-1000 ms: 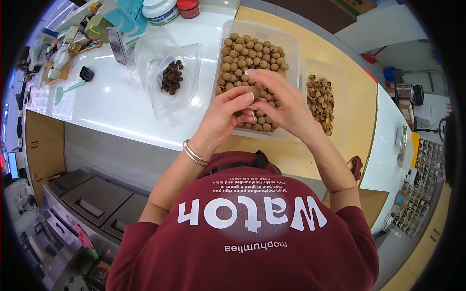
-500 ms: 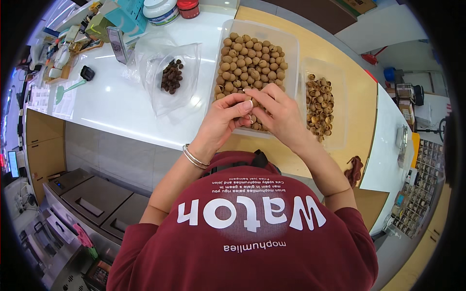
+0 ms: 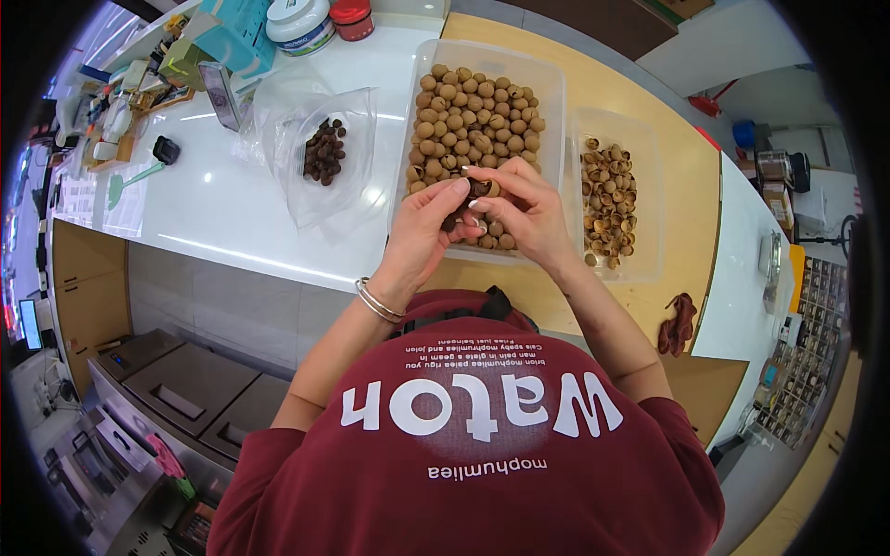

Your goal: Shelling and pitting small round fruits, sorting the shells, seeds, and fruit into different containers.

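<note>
Nearest, on the person's side of the tub [image 3: 496, 57], is a maroon shirt [image 3: 306, 482] with white lettering, and silvery bangles [image 3: 375, 302] circle the left wrist. To the right of the tub and closer to the person than its near edge, a crumpled maroon bundle [image 3: 678, 324] lies on the desk [image 3: 691, 208]. Over the tub's near part the hands meet: the left hand [image 3: 422, 232] has a narrow grip, thumb and fingers on a small brown fruit [image 3: 479, 189], and the right hand [image 3: 538, 220] pinches the same fruit from its other side. The fruit is above the tub, its dark flesh showing beside a curved piece of shell; another dark patch shows lower, under the left fingers, too covered to make out. Below the hands, the clear tub carries a heap [image 3: 475, 116] of round brown fruits. Just beside the tub on the right stands a clear box [image 3: 649, 208] of broken shells [image 3: 607, 199]. Left of the tub lies a clear bag [image 3: 360, 111] with dark pulp [image 3: 324, 156] piled in it; farther left of the tub, a green utensil [image 3: 139, 175] lies and a phone [image 3: 220, 95] leans. Beyond the tub's far left corner stand a red jar [image 3: 352, 18], a white jar [image 3: 298, 26] and a blue box [image 3: 239, 35].
</note>
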`<action>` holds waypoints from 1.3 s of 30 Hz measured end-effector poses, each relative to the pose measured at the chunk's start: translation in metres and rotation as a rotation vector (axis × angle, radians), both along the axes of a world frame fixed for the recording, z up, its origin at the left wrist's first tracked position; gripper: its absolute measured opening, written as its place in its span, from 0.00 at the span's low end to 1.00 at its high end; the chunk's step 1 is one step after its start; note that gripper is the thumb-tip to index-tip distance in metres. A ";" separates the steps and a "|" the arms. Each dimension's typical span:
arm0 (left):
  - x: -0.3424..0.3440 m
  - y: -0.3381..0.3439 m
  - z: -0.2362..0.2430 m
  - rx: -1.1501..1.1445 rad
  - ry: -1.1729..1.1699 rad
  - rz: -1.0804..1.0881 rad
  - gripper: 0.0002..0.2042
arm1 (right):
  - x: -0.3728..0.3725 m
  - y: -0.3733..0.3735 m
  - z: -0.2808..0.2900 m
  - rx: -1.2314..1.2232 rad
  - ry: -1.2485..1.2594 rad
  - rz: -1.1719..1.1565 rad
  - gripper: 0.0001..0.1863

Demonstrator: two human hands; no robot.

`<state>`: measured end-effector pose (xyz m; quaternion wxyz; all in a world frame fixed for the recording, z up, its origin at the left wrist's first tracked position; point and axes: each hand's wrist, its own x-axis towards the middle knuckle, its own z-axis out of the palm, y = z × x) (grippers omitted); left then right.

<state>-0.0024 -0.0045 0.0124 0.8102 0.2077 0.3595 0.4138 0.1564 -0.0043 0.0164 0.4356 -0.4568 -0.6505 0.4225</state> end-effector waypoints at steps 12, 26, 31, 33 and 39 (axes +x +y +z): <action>0.002 0.004 -0.009 -0.060 -0.099 0.022 0.13 | -0.010 -0.003 0.029 0.431 -0.466 0.065 0.21; 0.008 0.008 -0.003 -0.257 -0.227 0.051 0.09 | -0.002 0.009 0.052 0.140 -0.178 0.137 0.21; 0.006 0.002 -0.010 -0.108 -0.006 0.014 0.07 | 0.001 0.002 0.024 -0.210 0.107 0.192 0.19; 0.003 0.001 -0.016 -0.038 0.021 -0.010 0.06 | -0.003 0.000 0.020 -0.298 0.165 0.130 0.18; -0.004 -0.001 0.020 -0.113 -0.101 -0.002 0.08 | 0.002 0.002 0.017 -0.136 0.108 0.020 0.17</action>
